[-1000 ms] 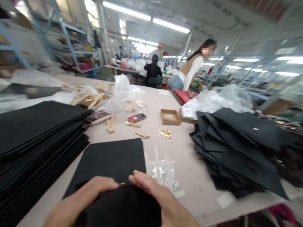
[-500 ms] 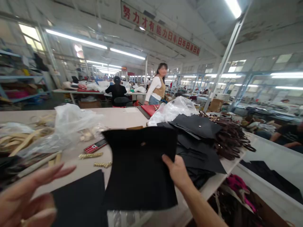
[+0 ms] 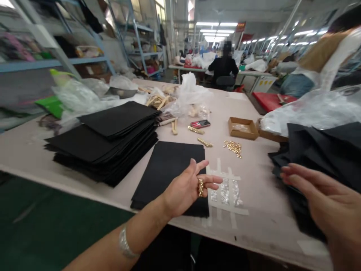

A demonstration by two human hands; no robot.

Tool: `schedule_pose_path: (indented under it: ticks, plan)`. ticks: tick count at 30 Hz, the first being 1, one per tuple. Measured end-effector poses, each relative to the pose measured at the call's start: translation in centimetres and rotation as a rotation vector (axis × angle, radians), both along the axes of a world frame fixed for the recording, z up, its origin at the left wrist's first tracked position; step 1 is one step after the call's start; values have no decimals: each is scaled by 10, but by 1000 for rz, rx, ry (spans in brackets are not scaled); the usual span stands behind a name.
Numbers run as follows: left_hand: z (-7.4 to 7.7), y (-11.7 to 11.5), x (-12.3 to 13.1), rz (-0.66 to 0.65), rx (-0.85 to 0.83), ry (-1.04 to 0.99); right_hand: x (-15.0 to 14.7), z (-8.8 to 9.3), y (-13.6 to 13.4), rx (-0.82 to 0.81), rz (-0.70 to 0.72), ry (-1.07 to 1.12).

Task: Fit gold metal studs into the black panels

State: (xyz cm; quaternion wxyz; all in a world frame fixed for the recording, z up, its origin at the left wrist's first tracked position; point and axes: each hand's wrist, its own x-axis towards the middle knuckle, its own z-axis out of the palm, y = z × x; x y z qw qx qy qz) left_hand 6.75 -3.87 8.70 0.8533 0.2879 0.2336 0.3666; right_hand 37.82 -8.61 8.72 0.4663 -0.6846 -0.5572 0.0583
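My left hand [image 3: 183, 188] is held palm up with its fingers apart, over the right side of a low stack of black sheets [image 3: 169, 165]. A chunky gold ring is on one finger, and nothing is gripped. My right hand [image 3: 324, 195] hovers at the right, its fingers stretched out, beside a heap of black panels [image 3: 310, 143]. No item shows in it, though motion blurs it slightly. Just right of the low stack, clear plastic [image 3: 225, 192] is taped to the table. Beyond it lies a small pile of gold metal pieces [image 3: 233, 147].
A tall pile of black sheets [image 3: 107, 139] stands at the left. Farther back are a red phone [image 3: 200, 124], gold strips [image 3: 196, 130], a cardboard box [image 3: 242, 128] and plastic bags [image 3: 194, 96]. One person sits at the back; another bends at the right.
The black flap panel with a metal stud has left my right hand, which is now by the heap. My view has swung left and down. My left hand has moved over the low stack.
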Motion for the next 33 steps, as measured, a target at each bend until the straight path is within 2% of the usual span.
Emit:
schedule_pose_path:
  ticks: [1, 4, 5, 7, 12, 16, 20, 24, 30, 33]
  plan:
    - [-2, 0, -2, -11, 15, 19, -34, -3, 0, -21, 132, -79]
    - [-10, -2, -11, -31, 58, 79, -121, -5, 9, 60, 677, -313]
    - [-13, -2, -14, -16, 66, 101, -141, -5, 14, 99, 799, -369]
    - [-19, -3, -22, 35, 67, 143, -167, -8, 23, 159, 925, -446]
    - [-27, -3, -41, 88, 111, 266, -188, -21, 38, 185, 1041, -468]
    - [-26, -1, -50, 71, 241, 468, -196, -24, 44, 46, 1067, -453]
    - [-25, 2, -53, 74, 390, 638, -201, -27, 49, -1, 994, -483]
    - [-23, 7, -51, 94, 508, 689, -200, -33, 54, 32, 903, -497]
    - [-20, 14, -45, 23, 403, 669, -188, -37, 60, -2, 993, -445]
    - [-32, 17, -39, 46, 312, 627, -184, -36, 57, 20, 1022, -438]
